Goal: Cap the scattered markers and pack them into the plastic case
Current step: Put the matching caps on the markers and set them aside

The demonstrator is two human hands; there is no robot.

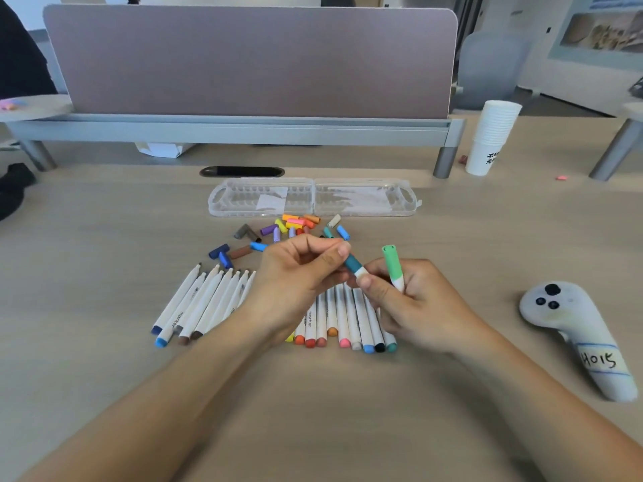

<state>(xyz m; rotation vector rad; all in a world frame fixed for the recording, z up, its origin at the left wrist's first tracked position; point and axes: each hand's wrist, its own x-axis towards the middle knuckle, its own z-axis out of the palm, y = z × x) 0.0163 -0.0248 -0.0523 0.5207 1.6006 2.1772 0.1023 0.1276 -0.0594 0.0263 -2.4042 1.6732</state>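
Head view, left fingers (342, 251) pinching teal cap (352, 263), right fingers (365, 282) gripping two markers (394, 269)

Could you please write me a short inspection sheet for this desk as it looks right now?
Surface: wooden desk, dry, no spills seen.
Job's things: clear plastic case lies open and empty at the back; loose caps heaped in front of it; uncapped markers lie in a row.
Clutter: stack of paper cups; white controller.
Hands: left hand pinches a teal cap on a marker; right hand holds that marker and a green-capped marker.
Cables: nothing seen.
Surroundings: divider panel behind the desk.
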